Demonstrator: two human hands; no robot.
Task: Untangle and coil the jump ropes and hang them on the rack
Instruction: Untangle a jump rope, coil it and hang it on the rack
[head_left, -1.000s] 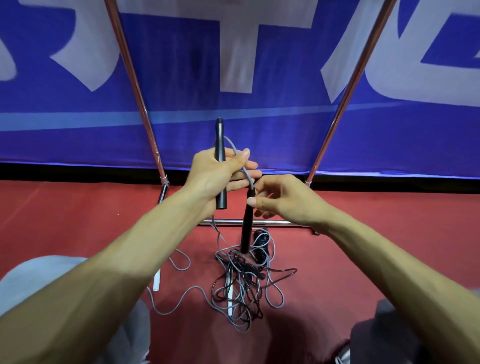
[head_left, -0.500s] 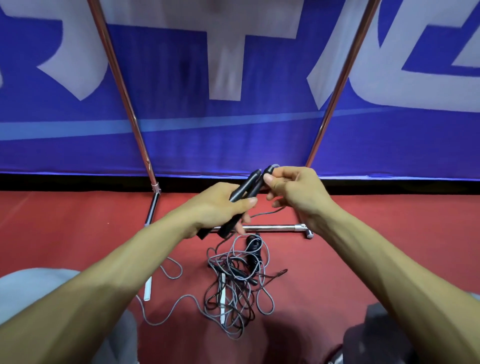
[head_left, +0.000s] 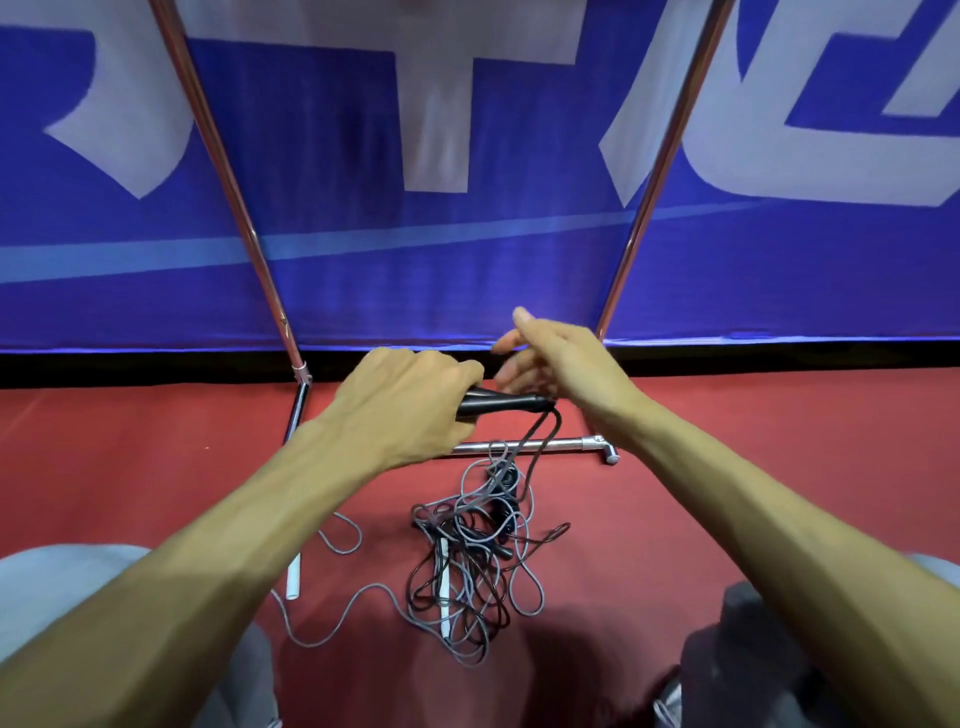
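My left hand (head_left: 410, 410) grips two black jump-rope handles (head_left: 506, 402) held side by side, pointing right. Their cord (head_left: 537, 441) drops from the handle tips into a tangled pile of grey and black ropes (head_left: 467, 551) on the red floor. My right hand (head_left: 558, 364) hovers just right of the handle tips with fingers loosely spread, holding nothing. A white handle (head_left: 293, 577) lies left of the pile and another white handle (head_left: 444, 587) lies inside it. The metal rack's uprights (head_left: 654, 171) rise behind, and its base bar (head_left: 561, 445) lies on the floor.
A blue banner (head_left: 467, 260) with large white characters hangs behind the rack. Red floor (head_left: 104, 467) spreads to both sides. My knees (head_left: 62, 597) in grey fabric flank the rope pile at the bottom corners.
The two black handles went from upright and apart to together in my left hand, lying level. My right hand let go of its handle and opened.
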